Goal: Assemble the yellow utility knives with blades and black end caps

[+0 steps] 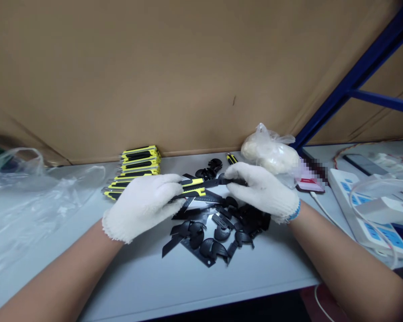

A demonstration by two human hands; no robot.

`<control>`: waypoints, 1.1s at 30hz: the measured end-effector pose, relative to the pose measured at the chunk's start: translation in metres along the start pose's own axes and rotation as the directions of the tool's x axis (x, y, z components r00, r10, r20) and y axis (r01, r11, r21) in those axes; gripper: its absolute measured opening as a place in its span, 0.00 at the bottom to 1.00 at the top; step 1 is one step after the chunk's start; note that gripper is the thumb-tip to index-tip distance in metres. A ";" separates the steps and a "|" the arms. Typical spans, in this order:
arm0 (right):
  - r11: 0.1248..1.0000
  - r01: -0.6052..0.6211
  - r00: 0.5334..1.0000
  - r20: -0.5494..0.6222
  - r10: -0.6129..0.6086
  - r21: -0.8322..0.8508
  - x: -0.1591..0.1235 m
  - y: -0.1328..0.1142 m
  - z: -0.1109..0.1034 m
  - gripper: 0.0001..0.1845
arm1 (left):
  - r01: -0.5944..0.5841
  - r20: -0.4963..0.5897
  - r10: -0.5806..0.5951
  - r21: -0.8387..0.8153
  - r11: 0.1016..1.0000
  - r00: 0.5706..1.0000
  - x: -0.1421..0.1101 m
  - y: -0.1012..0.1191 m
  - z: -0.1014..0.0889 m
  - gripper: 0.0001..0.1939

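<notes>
My left hand (pixel 143 206), in a white knit glove, grips two yellow-and-black utility knives (pixel 192 187) side by side. My right hand (pixel 262 191), gloved the same way, pinches the black far end of the upper knife. Below the hands lies a loose pile of black plastic parts and snap-off blades (pixel 215 235). A stack of similar knives (pixel 139 167) sits behind my left hand, and a single knife (pixel 231 158) lies behind my right hand. Some of the pile is hidden under my hands.
A clear plastic sheet (pixel 30 197) lies at the left of the grey table (pixel 195 286). A plastic bag of white material (pixel 270 152) stands at the back. To the right are a white power strip (pixel 366 210) and a phone (pixel 362 163). Cardboard (pixel 154 76) and a blue shelf frame (pixel 352 85) rise behind.
</notes>
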State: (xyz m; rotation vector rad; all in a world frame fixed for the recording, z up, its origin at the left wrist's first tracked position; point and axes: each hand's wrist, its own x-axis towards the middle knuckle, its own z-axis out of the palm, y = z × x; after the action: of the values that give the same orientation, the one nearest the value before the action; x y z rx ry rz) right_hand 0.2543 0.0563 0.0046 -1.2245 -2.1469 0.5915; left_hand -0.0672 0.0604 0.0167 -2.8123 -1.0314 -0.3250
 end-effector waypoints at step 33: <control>0.813 -0.215 0.974 0.064 0.215 0.541 -0.009 -0.025 0.034 0.07 | -0.100 0.019 0.100 -0.020 0.995 0.995 0.004 0.009 -0.004 0.08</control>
State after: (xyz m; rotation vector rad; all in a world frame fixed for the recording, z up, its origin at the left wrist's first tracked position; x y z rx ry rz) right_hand 0.2195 0.0333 -0.0063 -1.1336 -1.6622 1.2075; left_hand -0.0590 0.0558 0.0208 -2.8779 -0.8920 -0.2973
